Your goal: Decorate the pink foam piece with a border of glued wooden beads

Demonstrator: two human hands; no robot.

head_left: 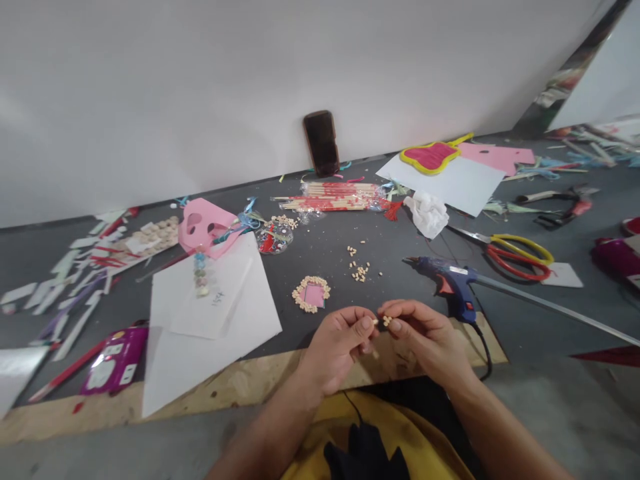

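Observation:
Close to the table's front edge, my left hand (345, 343) pinches a small pale wooden piece (375, 321) between thumb and forefinger. Beside it, my right hand (425, 337) grips a tiny cluster of wooden pieces (387, 321) at its fingertips. The two hands nearly touch. Ahead of them lie loose wooden pieces (359, 272) in small heaps. Left of these is a pink shape bordered with wooden pieces (311, 294). A blue hot glue gun (450, 277) with a long glue stick (550, 307) rests on its side to the right of my right hand.
Scissors (520, 257), a crumpled white tissue (427, 213) and pliers (560, 203) lie at the right. Packaged sticks (335, 197) lie at the back below a phone (321, 143) leaning on the wall. White sheets (165, 333), pink cutouts (205, 223) and a purple packet (116, 360) occupy the left.

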